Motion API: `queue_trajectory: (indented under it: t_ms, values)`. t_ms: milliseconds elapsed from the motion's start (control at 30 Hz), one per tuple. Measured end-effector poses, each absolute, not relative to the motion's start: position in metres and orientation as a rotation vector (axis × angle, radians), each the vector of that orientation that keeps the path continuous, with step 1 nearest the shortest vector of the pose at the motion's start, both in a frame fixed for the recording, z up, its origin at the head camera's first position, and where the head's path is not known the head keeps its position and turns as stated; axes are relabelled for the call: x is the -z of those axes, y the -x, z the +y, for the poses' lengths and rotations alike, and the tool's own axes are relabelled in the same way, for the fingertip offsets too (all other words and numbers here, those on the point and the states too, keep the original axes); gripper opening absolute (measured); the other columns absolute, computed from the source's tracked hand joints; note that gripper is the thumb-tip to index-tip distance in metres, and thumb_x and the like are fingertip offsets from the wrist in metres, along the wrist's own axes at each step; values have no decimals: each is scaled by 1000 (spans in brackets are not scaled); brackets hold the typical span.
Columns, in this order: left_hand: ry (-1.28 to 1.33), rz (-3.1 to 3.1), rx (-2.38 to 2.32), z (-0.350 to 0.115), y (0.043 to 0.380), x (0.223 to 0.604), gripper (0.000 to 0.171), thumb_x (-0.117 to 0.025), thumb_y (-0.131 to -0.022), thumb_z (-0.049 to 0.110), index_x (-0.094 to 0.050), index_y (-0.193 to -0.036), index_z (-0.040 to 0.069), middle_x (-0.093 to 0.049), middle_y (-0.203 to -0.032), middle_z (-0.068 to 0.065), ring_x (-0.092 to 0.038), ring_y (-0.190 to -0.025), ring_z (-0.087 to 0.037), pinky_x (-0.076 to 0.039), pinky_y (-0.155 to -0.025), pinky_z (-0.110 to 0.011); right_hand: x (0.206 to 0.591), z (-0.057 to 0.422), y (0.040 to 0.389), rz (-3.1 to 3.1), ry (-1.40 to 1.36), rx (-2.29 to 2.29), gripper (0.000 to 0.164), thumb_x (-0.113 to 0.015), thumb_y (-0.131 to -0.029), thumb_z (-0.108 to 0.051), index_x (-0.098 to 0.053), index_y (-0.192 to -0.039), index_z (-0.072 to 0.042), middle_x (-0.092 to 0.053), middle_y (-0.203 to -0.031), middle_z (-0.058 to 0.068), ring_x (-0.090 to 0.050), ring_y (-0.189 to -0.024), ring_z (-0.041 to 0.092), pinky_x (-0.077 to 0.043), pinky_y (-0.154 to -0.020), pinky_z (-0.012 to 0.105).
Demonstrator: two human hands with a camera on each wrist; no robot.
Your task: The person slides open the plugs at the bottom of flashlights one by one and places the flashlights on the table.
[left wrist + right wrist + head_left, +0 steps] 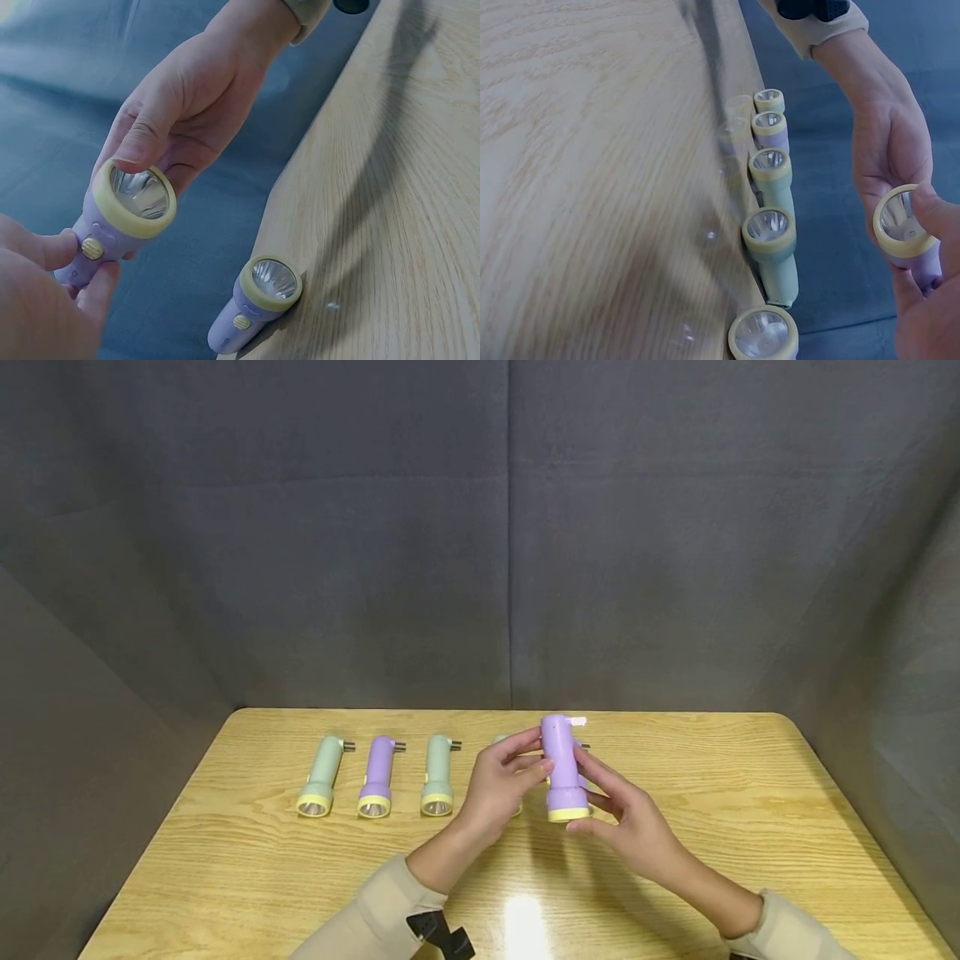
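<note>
A purple flashlight (558,760) with a yellow lens rim is held above the table, lens end down, with plug prongs (577,722) sticking out near its top. My left hand (495,785) grips its body from the left, the thumb beside the yellow switch (92,248) in the left wrist view. From the right, my right hand (633,827) holds it, with the thumb at the lens rim and fingers along the body. Behind the hands, another purple flashlight (255,307) lies on the table, mostly hidden in the head view.
On the wooden table (735,843), a green flashlight (322,777), a purple flashlight (377,777) and a second green flashlight (438,777) lie in a row to the left. One more green flashlight (771,251) is mostly behind my left hand. Grey cloth (375,568) surrounds the table.
</note>
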State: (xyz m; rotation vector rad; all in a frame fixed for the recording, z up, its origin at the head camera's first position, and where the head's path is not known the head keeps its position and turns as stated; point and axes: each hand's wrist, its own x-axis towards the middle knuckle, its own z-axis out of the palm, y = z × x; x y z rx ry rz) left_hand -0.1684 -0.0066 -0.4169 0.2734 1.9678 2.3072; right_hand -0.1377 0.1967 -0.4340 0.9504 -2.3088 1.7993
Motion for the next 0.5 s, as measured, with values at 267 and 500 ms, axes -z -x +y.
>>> queue_trajectory:
  t_ms: [267, 500]
  values:
    - [-347, 2032, -2267, 5, 170, 414, 45, -69, -95, -3, -59, -139, -3, -61, -135, -16, -63, -116, -30, -56, -94, -32, 427, 211, 141, -2318, -937, -1887, 82, -75, -84, 10, -34, -155, 5, -29, -159, 30, -42, -140, 1, -47, -103, 22]
    - [-361, 2073, -2217, 23, 176, 409, 46, -70, -95, 0, -59, -140, 0, -62, -134, -13, -63, -115, -25, -56, -93, -33, 423, 231, 147, -2286, -945, -1970, 78, -71, -87, 14, -32, -154, 10, -36, -160, 18, -44, -139, 3, -47, -104, 24]
